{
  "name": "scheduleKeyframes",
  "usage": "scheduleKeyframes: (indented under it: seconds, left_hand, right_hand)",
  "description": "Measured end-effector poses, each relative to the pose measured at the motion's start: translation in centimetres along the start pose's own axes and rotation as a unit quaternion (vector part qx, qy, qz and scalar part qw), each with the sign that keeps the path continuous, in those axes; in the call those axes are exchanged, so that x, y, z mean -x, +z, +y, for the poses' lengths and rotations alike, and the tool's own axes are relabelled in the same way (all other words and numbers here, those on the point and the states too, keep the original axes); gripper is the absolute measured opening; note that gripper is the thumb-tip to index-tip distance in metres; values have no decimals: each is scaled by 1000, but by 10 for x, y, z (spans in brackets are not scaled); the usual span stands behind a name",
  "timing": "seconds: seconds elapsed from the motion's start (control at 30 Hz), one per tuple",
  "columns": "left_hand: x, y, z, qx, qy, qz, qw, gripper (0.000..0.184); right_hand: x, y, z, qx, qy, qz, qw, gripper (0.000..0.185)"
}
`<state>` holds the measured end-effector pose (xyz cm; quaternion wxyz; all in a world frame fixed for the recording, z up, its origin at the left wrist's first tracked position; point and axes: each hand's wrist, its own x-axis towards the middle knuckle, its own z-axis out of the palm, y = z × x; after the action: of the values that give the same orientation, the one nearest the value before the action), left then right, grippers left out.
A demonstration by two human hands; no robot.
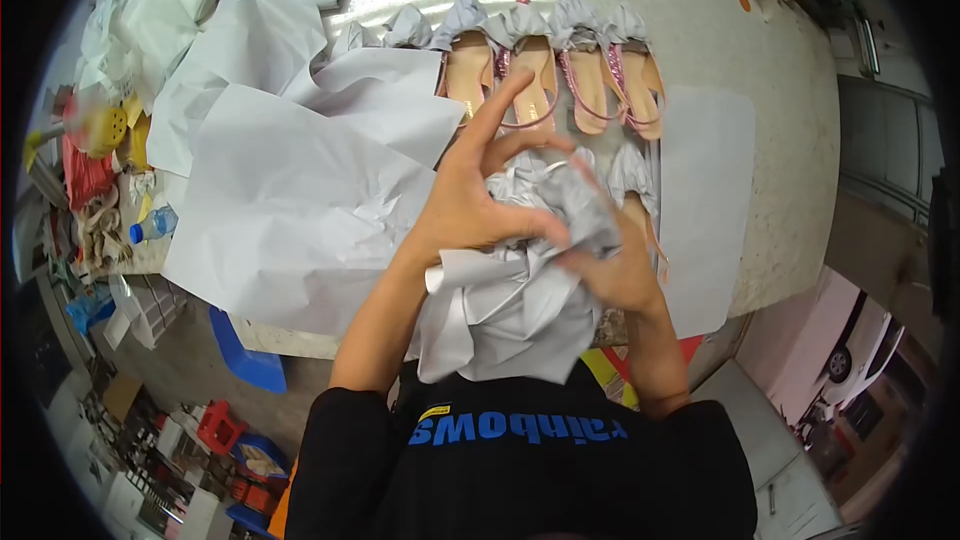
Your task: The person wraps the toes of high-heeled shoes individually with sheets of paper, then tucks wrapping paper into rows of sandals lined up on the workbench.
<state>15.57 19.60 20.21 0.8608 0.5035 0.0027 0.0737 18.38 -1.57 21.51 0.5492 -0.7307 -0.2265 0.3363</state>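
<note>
A crumpled sheet of grey-white paper (pixel 515 290) is between my hands near the table's front edge. My left hand (pixel 480 190) curls around its upper left side, with the index finger raised away and the thumb pressed on the paper. My right hand (pixel 615 260), blurred by motion, closes on the paper's right side. Just beyond lie sandals with pink straps, such as a tan-soled one (pixel 590 95), their toe ends stuffed with crumpled paper (pixel 575 20). Another stuffed sandal (pixel 637 205) sits partly behind my right hand.
Large flat paper sheets (pixel 300 190) spread over the left of the table (pixel 790 140). A pale sheet (pixel 705 210) lies at the right. At the left edge are a water bottle (pixel 155 225) and a yellow object (pixel 105 130). A blue stool (pixel 245 350) stands below.
</note>
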Motion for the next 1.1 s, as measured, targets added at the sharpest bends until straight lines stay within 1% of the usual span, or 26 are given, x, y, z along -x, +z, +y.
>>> scheduleKeyframes:
  seconds: [0.03, 0.07, 0.1, 0.13, 0.17, 0.2, 0.27, 0.3, 0.33, 0.37, 0.4, 0.43, 0.47, 0.5, 0.57, 0.6, 0.67, 0.7, 0.8, 0.83, 0.93, 0.97, 1.0, 1.03, 1.07, 1.1]
  left_hand:
    - [9, -4, 9, -86, -87, -8, 992, 101]
    - [14, -11, 18, -171, -106, -63, 978, 98]
    - [19, -14, 28, -251, -127, -115, 953, 94]
    - [19, -12, 40, -249, -129, -118, 953, 94]
    - [14, -9, 55, -382, -225, -140, 885, 87]
    - [9, -9, 62, -505, -311, -158, 789, 80]
    - [12, -23, 31, -621, -179, -111, 755, 67]
    - [11, -23, 18, -614, -189, -108, 759, 67]
    - [3, -20, 4, -636, -205, -87, 739, 73]
    - [-8, -17, -11, -660, -214, -69, 717, 79]
    - [-13, -21, -36, -674, -162, -76, 716, 82]
    - [-15, -27, -62, -688, -109, -80, 713, 84]
    - [-21, -31, -80, -687, -105, -76, 715, 84]
    - [-25, -32, -92, -705, -101, -92, 696, 80]
    - [-22, -34, -108, -718, -106, -103, 680, 77]
    - [-22, -35, -112, -724, -106, -100, 674, 74]
    - [-22, -35, -118, -735, -103, -98, 663, 69]
    - [-23, -36, -122, -740, -103, -92, 658, 66]
    - [-17, -32, -127, -742, -108, -94, 655, 63]
    - [-20, -32, -128, -746, -104, -92, 651, 62]
    - [-22, -34, -126, -748, -102, -79, 651, 60]
    - [-18, -33, -123, -749, -94, -86, 650, 60]
    - [-19, -33, -120, -752, -80, -92, 647, 60]
    - [-21, -32, -119, -755, -66, -95, 645, 60]
    - [-23, -32, -120, -756, -66, -95, 645, 60]
    - [-25, -34, -123, -761, -49, -90, 641, 59]
  right_hand:
    - [12, 7, 13, -92, 73, 95, 989, 68]
    - [27, 7, 24, -240, 79, 176, 952, 57]
    - [49, 6, 36, -381, 86, 251, 886, 48]
    - [75, 12, 54, -380, 87, 254, 885, 48]
    - [103, 20, 72, -322, 182, 272, 888, 44]
    - [127, 30, 79, -260, 271, 287, 881, 41]
    - [179, 69, 68, -464, 283, 214, 812, 42]
    - [195, 75, 59, -353, 262, 75, 895, 44]
    - [211, 81, 50, -227, 202, -49, 951, 49]
    - [221, 85, 55, -157, 184, -89, 966, 51]
    - [229, 89, 58, -86, 161, -127, 975, 54]
    - [231, 88, 59, -201, 198, -32, 959, 57]
    - [227, 83, 61, -307, 228, 59, 922, 60]
    - [225, 76, 61, -405, 257, 146, 866, 64]
    - [227, 72, 63, -488, 290, 226, 792, 68]
    - [232, 79, 69, -383, 305, 169, 855, 70]
    - [241, 94, 80, -155, 317, 46, 934, 75]
    - [238, 92, 81, -34, 315, -23, 948, 78]
    - [258, 73, 84, 120, 217, -52, 967, 82]
    - [287, 54, 113, 65, 335, -93, 935, 81]
    - [132, -4, 13, 249, 217, 46, 943, 73]
    - [66, -23, -5, 378, 18, 127, 917, 70]
    - [6, -41, -23, 499, -86, 137, 851, 68]
    - [-49, -42, -23, 478, -97, 165, 858, 61]
    - [-101, -42, 7, 401, -87, 108, 905, 58]
    - [-147, -39, 47, 461, -152, 47, 873, 52]
